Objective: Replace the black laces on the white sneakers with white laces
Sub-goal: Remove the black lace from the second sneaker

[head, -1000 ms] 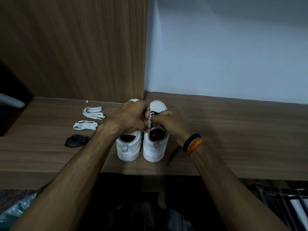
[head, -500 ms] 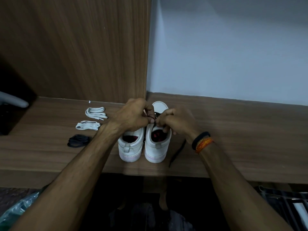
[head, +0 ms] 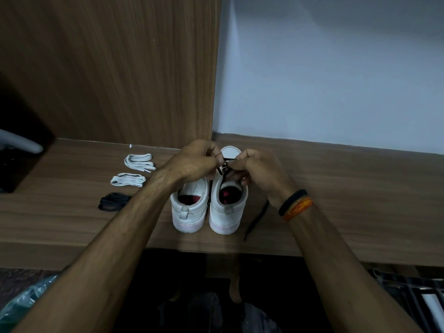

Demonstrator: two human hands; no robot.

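Head view: both hands, left hand (head: 194,162) and right hand (head: 258,171), pinch the black lace (head: 224,167) over the right sneaker (head: 227,207), fingers curled.

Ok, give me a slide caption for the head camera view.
Both hands pinch the black lace on the right white sneaker.

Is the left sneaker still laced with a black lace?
No, the left sneaker shows no lace on its visible part, while a bundled black lace lies on the wooden shelf to its left.
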